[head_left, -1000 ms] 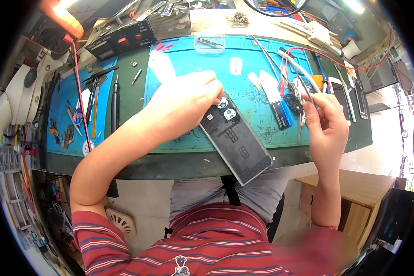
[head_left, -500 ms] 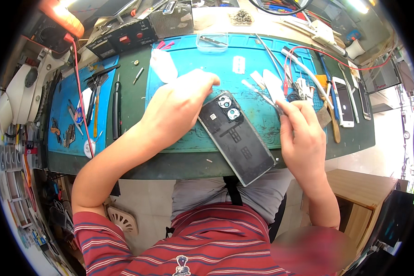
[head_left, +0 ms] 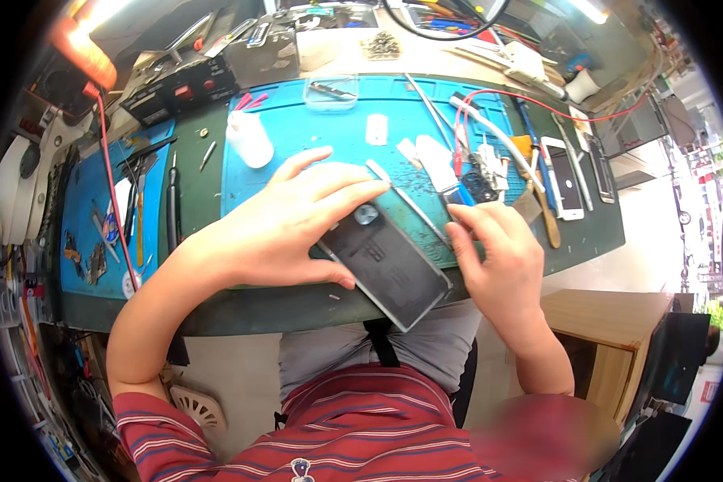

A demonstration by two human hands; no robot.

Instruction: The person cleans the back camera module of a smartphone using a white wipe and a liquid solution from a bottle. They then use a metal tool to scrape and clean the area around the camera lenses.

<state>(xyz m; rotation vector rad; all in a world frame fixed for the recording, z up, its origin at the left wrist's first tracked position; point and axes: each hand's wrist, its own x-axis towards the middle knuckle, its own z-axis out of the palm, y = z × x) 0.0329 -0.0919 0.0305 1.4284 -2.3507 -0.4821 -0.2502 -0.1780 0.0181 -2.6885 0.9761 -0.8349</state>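
Note:
A dark smartphone (head_left: 390, 277) with its inner black back showing lies aslant, its lower end jutting past the bench's front edge. My left hand (head_left: 289, 221) spans its upper end. The thumb is at the left edge and the fingers reach over the camera area, hiding most of it. To the right of the phone, my right hand (head_left: 502, 253) pinches a slim silver-grey tool (head_left: 410, 201) with a pale tip, pointing up and left beside the phone's top. Its exact kind is unclear.
On the blue mat (head_left: 313, 132) stand a white bottle (head_left: 251, 140) and a clear box (head_left: 330, 92). A white tube (head_left: 435, 165), tweezers (head_left: 430, 108) and a red cable (head_left: 466, 120) lie at right. Beyond them is a white phone (head_left: 562, 177). A black screwdriver (head_left: 173, 205) lies at left.
The view has shifted. My left hand has spread from above the phone's top corner to around its upper end. The tool in my right hand has come closer to the phone's right side.

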